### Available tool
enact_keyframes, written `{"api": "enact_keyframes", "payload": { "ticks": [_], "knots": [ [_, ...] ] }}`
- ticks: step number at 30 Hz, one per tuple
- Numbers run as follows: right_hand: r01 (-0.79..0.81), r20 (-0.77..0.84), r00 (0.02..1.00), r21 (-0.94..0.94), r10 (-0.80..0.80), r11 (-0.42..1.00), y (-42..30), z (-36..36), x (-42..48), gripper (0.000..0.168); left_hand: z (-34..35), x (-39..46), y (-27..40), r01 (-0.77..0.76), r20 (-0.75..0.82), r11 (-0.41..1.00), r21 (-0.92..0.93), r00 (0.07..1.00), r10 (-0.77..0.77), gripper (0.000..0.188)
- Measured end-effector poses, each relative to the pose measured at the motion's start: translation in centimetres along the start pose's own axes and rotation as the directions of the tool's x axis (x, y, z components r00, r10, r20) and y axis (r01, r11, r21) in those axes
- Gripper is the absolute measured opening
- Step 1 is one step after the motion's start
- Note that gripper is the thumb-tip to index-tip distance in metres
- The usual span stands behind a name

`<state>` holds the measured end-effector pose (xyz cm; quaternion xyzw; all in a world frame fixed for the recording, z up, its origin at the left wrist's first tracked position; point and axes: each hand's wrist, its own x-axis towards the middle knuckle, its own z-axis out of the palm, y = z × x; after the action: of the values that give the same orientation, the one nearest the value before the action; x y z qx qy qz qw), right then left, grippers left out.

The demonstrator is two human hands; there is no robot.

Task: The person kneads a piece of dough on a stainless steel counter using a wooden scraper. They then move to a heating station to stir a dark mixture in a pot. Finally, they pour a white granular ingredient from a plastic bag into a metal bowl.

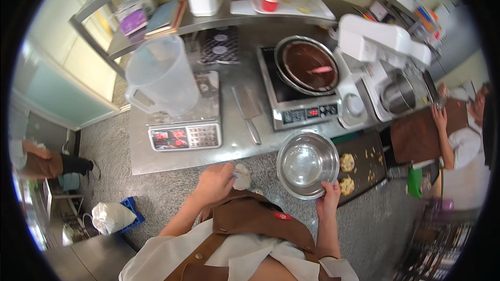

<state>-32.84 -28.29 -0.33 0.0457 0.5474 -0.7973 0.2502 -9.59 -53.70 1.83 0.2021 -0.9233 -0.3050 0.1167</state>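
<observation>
My right hand (330,195) grips the rim of a stainless steel mixing bowl (307,164), held just off the counter's front edge; the bowl looks empty. My left hand (215,183) is closed on a pale, crumpled item (241,176), maybe a cloth or bag, in front of the brown apron. On the steel counter (234,140) a clear plastic jug (162,78) stands on a digital scale (185,136). A cleaver (248,113) lies beside it. A metal bowl of melted chocolate (308,64) with a pink-ended utensil (321,70) rests on an induction cooker (304,115).
A white stand mixer (375,43) and a steel mixer bowl (398,93) stand at the counter's right. Below them is a dark tray (367,168) with pastries. A co-worker (441,132) stands at right, another person (43,160) at left. A shelf (234,21) spans the back.
</observation>
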Motion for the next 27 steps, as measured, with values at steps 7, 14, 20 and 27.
{"api": "enact_keyframes", "payload": {
  "ticks": [7, 14, 20, 27],
  "knots": [
    [-0.226, 0.159, 0.965, 0.083, 0.211, 0.971, 3.4, 7.3, 4.2, 0.011, 0.9, 1.9, -1.1, 0.194, 0.017, 0.950, -0.245, 0.980, -0.196, 0.032],
    [-0.234, 0.242, 0.945, 0.033, 0.219, 0.972, 4.6, 12.3, 5.8, 0.007, 0.9, 3.5, -2.5, 0.053, -0.053, 0.638, -0.769, 0.988, -0.145, 0.032],
    [-0.079, 0.143, 0.986, -0.075, 0.089, 0.994, 5.2, 13.9, 6.4, 0.022, 1.1, 5.7, -2.7, 0.238, 0.109, 0.639, -0.731, 0.966, -0.236, 0.028],
    [0.010, 0.223, 0.974, -0.207, 0.037, 0.978, 3.5, 11.3, 5.4, 0.016, 2.6, 6.9, -1.1, 0.562, 0.455, 0.310, -0.766, 0.817, -0.355, 0.035]
  ]
}}
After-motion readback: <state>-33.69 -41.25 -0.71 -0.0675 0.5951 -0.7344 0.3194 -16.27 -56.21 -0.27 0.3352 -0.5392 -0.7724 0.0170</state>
